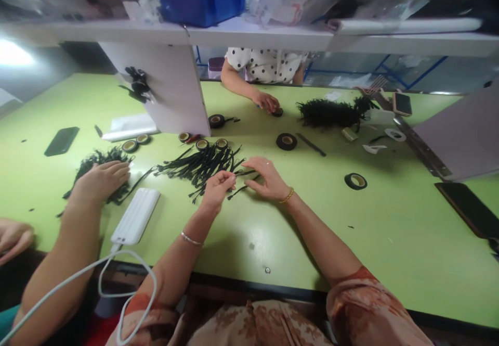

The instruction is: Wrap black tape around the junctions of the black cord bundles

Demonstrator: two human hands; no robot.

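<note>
Near the middle of the green table, my left hand (219,190) is closed in a pinch on the end of a thin black strip. My right hand (268,180) is just to its right, with thumb and fingers apart around the other side of the strip; whether it touches the strip cannot be made out. A loose pile of black strips (198,165) lies behind and to the left of my left hand. Another short dark piece sticks out under my right hand. Several rolls of black tape lie around, one (286,141) behind my right hand.
A white power bank (137,216) with a cable lies left of my left arm. A neighbour's hand (107,177) rests on a black bundle. Across the table, another person's hand (265,101) touches a tape roll. An upright white panel (167,86) stands behind the pile; phones lie right.
</note>
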